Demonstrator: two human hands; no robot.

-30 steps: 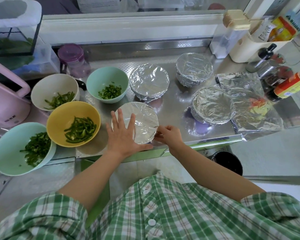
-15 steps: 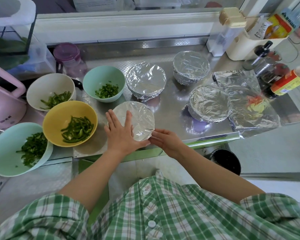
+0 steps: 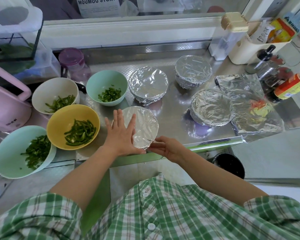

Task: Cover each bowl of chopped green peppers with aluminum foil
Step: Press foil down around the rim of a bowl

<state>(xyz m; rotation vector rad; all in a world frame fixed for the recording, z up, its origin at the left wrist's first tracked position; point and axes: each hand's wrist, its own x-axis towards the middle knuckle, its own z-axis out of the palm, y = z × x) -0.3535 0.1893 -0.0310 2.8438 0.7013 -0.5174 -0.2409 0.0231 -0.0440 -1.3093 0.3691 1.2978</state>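
A foil-covered bowl (image 3: 144, 125) stands at the counter's front edge. My left hand (image 3: 122, 134) lies flat on its left side, fingers straight, pressing the foil down. My right hand (image 3: 164, 148) pinches the foil at the bowl's near rim. Three more foil-covered bowls stand behind: one at centre (image 3: 148, 85), one at the back right (image 3: 193, 71), one at the right (image 3: 211, 107). Uncovered bowls of chopped green peppers sit to the left: a yellow bowl (image 3: 59, 118), a small green bowl (image 3: 93, 84), a white bowl (image 3: 43, 89) and a large green bowl (image 3: 5, 153).
A loose foil sheet (image 3: 249, 104) and the foil roll box (image 3: 215, 144) lie at the right front. Sauce bottles (image 3: 291, 85) and containers crowd the back right. A pink appliance (image 3: 5, 101) stands at the left, a purple-lidded jar (image 3: 73, 63) behind the bowls. A black bin (image 3: 230, 163) sits below the counter.
My left hand stays flat on the foil. My right hand has worked slightly leftward along the near rim, still pinching the foil edge.
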